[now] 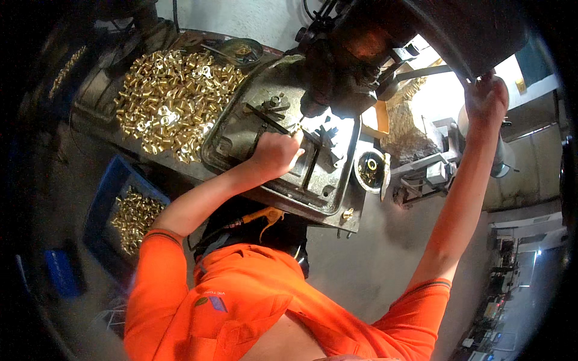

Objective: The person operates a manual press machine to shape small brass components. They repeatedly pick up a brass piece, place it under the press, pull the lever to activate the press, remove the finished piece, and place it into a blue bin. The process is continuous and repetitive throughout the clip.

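Note:
My left hand is closed over the metal worktable of a drill press. At its fingertips, under the spindle, is a small brass fitting, mostly hidden by the fingers. Dark clamp bars lie on the worktable beside this hand. My right hand is raised at the upper right, its fingers closed at the end of a metal lever that runs out from the machine head. The dark housing partly hides those fingers. Left of the worktable lies a big heap of brass fittings.
A blue crate with more brass fittings stands low at the left. A round container sits right of the worktable. One loose fitting lies on the near right corner. A yellow air gun hangs at the front edge.

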A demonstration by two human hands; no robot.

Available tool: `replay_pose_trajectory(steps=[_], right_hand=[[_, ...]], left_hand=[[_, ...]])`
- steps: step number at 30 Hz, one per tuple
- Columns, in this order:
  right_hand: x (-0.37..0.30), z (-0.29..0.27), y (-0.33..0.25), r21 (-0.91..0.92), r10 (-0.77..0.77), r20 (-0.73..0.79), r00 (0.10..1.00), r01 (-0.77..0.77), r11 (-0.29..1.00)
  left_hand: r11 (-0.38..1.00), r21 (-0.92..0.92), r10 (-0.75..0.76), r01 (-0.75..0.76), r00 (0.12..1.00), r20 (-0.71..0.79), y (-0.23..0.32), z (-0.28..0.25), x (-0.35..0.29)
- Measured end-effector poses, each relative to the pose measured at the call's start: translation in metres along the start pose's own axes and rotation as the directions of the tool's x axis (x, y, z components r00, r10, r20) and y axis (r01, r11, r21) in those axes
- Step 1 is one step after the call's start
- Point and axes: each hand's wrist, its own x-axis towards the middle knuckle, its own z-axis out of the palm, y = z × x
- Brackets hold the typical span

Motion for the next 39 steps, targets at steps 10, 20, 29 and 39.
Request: replay_pose_trajectory(steps=[10, 20, 29, 39], right_hand=[[-0.087, 0.053, -0.086, 0.547, 0.135, -0.334, 0.933, 0.075, 0.834], [-0.163, 0.103, -0.119, 0.348, 0.066, -0.425, 0.903, 0.095, 0.933], [-0.165, 0.117, -0.130, 0.374, 0.150, -0.520, 0.841, 0.067, 0.925], [-0.196, 0.125, -0.117, 0.323, 0.062, -0.459, 0.886, 0.101, 0.941]], left_hand=[[0.998, 0.033, -0.053, 0.051, 0.995, 0.079, 0.002, 0.000, 0.001], [0.991, -0.002, -0.130, 0.133, 0.969, 0.209, 0.006, 0.002, -0.002], [0.989, 0.034, -0.146, 0.142, 0.969, 0.198, 0.003, 0.006, -0.003], [0.997, 0.052, -0.058, 0.055, 0.996, 0.071, -0.001, 0.004, -0.007]])
